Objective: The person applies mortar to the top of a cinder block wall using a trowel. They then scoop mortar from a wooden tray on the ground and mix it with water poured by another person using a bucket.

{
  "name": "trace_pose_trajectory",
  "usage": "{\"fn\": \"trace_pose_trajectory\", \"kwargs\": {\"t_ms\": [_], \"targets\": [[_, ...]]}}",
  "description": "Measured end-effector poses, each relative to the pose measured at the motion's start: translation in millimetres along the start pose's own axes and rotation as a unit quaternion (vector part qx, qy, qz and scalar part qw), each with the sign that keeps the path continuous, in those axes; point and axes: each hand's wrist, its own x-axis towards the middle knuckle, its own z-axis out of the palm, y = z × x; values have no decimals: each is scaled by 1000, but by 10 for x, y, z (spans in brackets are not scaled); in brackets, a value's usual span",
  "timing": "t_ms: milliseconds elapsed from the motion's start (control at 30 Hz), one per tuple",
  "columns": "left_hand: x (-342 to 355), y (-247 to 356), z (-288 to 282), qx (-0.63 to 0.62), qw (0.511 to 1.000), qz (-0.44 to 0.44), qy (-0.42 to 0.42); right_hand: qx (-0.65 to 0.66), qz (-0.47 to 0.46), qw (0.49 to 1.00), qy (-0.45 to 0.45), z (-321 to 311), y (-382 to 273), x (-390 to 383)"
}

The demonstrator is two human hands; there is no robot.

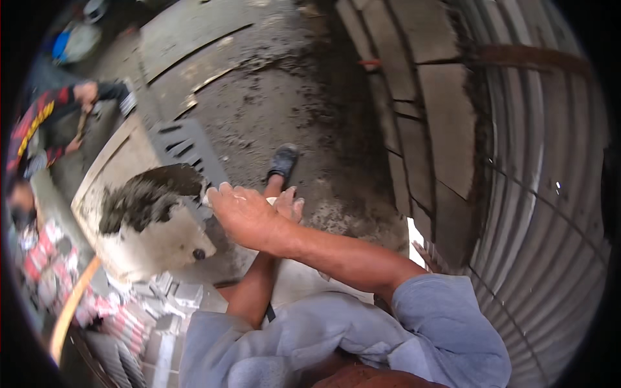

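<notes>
My right hand (pixel 242 216) is closed, its arm crossing in front of my body to the left. Pale bits show at both sides of it; what it grips is mostly hidden. Partly behind it is my left hand (pixel 290 205), with only some curled, mortar-dusted fingers visible. Just left of my hands stands a cream-coloured plastic container (pixel 155 252), its surface smeared. Wet grey mortar (pixel 139 207) is heaped in it. A dark, rounded flat shape (pixel 174 178) lies at the mortar's far right; I cannot tell whether it is a tool blade.
A grey slotted panel (pixel 187 149) adjoins the container. At far left a co-worker's hand (pixel 74 143) holds a wooden-handled tool (pixel 82 124). Block masonry (pixel 443 110) and corrugated sheeting (pixel 530 213) rise on the right. My shoe (pixel 283 160) stands on the dirty floor. Red-and-white packages (pixel 48 258) lie left.
</notes>
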Motion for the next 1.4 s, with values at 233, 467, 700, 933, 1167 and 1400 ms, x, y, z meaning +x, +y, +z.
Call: {"fn": "trace_pose_trajectory", "kwargs": {"t_ms": [233,467,700,933,1167,1400], "targets": [[295,-182,942,-86,973,-88,-196,79,315,910,257,336,2747,-1157],[353,-513,2074,-35,950,-105,-292,34,618,773,141,1978,5318,-2835],[210,-206,2207,-130,919,-123,-351,77,550,830,-42,3167,6166,-3408],[214,-137,2263,-52,914,-113,-385,180,621,762,16,2914,6572,-2802],[358,-74,2286,-76,915,-129,-374,-5,590,799,-118,3267,6837,-3490],[370,-137,2260,-65,922,-107,-365,-72,508,859,-9,2366,7264,-2415]]}}
